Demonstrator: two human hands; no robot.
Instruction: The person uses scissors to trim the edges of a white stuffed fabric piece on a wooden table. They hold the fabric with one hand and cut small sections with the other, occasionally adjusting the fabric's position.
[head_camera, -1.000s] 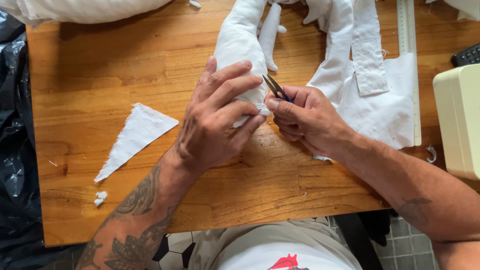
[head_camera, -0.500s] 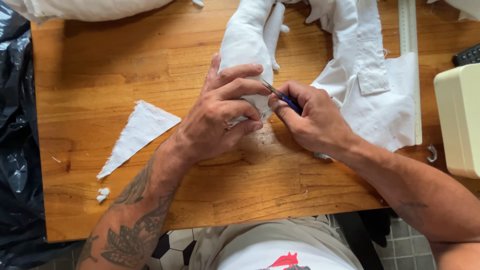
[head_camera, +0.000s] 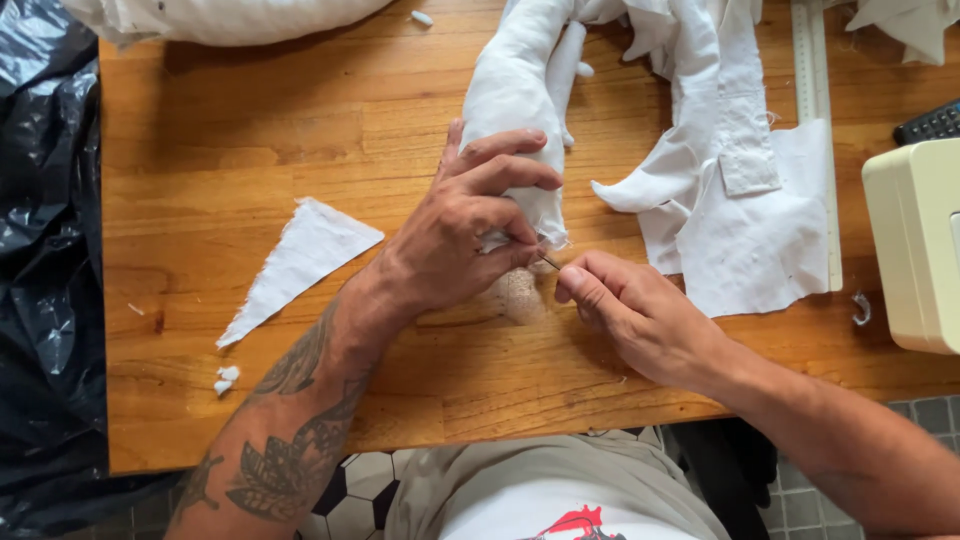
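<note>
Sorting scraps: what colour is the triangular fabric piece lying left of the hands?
White; the triangular fabric piece shows best in the head view.

The single head-worn camera looks steeply down, close over the wooden table (head_camera: 250, 150) and both hands.

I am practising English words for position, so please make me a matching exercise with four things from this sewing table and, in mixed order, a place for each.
Things:
1. stuffed white fabric piece
2. triangular white fabric scrap
3. black plastic sheet
4. cream-coloured machine

Places:
A. at the right edge of the picture
B. under the left hand, its lower end pinched
C. hanging at the left end of the wooden table
D. flat on the wood, left of the left forearm

Pairs: 1-B, 2-D, 3-C, 4-A
</note>
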